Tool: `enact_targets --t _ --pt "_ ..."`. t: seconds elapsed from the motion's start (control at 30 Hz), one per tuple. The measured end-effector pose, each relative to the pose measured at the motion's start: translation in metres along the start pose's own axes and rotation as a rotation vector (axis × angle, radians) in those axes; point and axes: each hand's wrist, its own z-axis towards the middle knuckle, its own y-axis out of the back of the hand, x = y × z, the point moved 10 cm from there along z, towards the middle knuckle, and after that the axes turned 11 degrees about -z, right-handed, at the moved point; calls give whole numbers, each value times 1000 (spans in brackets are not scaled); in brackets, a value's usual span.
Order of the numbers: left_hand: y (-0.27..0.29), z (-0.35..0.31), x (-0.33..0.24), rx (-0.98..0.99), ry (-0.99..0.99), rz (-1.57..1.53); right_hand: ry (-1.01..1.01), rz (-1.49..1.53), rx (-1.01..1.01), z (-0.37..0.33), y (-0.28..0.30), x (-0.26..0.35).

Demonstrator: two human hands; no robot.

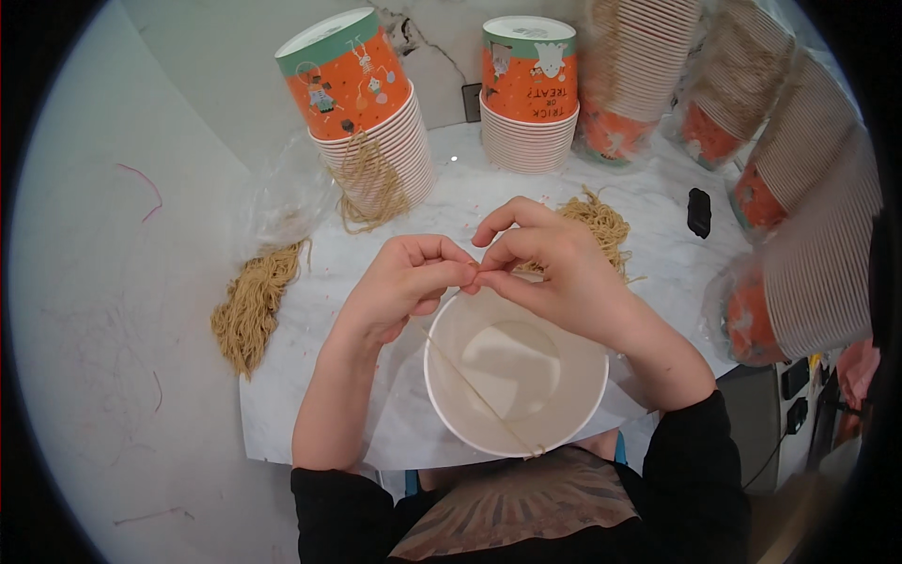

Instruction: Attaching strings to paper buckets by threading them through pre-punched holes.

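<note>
A thin tan string (474, 390) was pinched between the fingertips of the left hand (404, 282) and the right hand (550, 268), both closed tight on its far end. It was stretched across the white paper cup (515, 376), held near the body at the table's (451, 197) near edge.

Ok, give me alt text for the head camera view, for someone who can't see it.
Left hand and right hand pinch a tan string above an open white paper cup on a marble table. Stacks of orange cups and bundles of tan twine lie around.
</note>
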Motion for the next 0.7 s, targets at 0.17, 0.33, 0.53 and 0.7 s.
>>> enact_targets --t 0.17,0.33,0.53,0.7 --pt "4 3 0 -31 -56 6 -70 66 16 1 -3 -10" --pt "0 4 -7 -108 -193 62 -105 61 28 0 -3 -15" --pt "4 -3 -18 -179 -415 163 -155 80 23 4 -6 -20" --pt "1 -13 -28 -244 -555 220 -124 113 -32 3 -5 -20"
